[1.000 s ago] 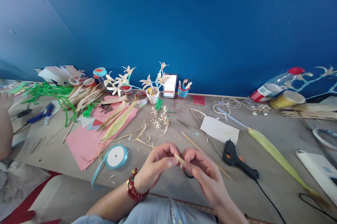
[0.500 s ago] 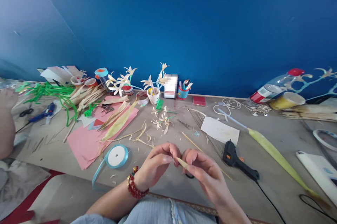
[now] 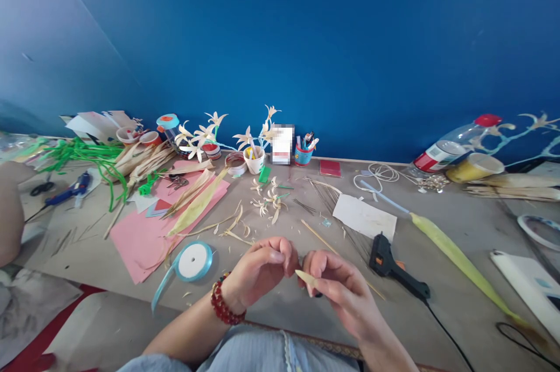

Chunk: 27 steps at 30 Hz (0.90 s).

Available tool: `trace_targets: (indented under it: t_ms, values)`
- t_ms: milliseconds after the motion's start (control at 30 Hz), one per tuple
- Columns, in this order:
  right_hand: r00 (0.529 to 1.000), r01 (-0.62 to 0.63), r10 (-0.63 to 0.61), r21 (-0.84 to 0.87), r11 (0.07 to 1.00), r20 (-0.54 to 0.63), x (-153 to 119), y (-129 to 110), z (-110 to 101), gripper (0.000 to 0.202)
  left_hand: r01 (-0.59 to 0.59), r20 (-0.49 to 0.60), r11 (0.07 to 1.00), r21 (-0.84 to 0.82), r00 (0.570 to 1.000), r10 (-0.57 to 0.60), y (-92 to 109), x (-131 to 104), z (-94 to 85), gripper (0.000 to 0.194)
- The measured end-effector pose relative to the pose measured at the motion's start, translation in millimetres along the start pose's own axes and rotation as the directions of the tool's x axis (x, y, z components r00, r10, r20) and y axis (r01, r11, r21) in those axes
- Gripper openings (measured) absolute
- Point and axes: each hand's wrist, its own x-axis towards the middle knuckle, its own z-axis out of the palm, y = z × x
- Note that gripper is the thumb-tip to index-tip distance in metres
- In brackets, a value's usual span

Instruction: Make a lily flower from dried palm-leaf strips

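- Someone's right hand has a small, pointed, cream-coloured petal-like piece pinched between thumb and fingers, its free tip pointing toward the other hand.
- The left hand, just beside that tip, has its fingers curled in close; I can't tell from here whether they grip anything.
- The piece is up above the near part of the grey-brown table, joined to no stem or flower that I can see, so I'd call this one barely begun.
- Finished-looking work is about, though: large cream flowers with pointed petals toward the back, and a cluster of small cream blossoms lying beyond the hands.
- Loose, curled, pale strips lie beside those blossoms, seemingly unworked.
- A black glue gun and a light-blue ribbon spool both rest on the tabletop, untouched.
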Motion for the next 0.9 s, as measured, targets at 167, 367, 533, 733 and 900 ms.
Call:
trace_targets:
  t_ms: [167,367,533,733,900]
  values:
    - [1.0,-0.017,0.017,-0.025,1.0,-0.015,1.0,1.3,-1.5,0.023,-0.055,-0.024,0.985,0.166,0.998,0.06,5.0,-5.0,5.4,0.02]
    - [0.999,-0.035,0.031,-0.108,0.994,-0.038,1.8,-5.1,6.0,0.025,-0.035,-0.051,0.972,0.231,0.998,0.048,5.8,-7.1,5.1,0.019]
    - [0.998,-0.054,0.053,-0.044,0.998,-0.04,2.8,-0.2,4.6,0.019,-0.02,-0.048,0.998,0.059,0.999,0.023,-2.1,-3.5,3.6,0.013]
    - [0.999,0.037,-0.028,0.211,0.977,-0.047,4.7,9.2,-5.7,0.014,-0.066,-0.103,0.995,-0.08,0.993,0.057,-4.9,-2.1,2.2,0.018]
    - [0.999,-0.004,-0.002,-0.128,0.992,-0.045,3.0,0.5,1.1,0.024,-0.06,-0.096,0.998,-0.028,0.994,0.057,-5.9,-3.6,1.0,0.015]
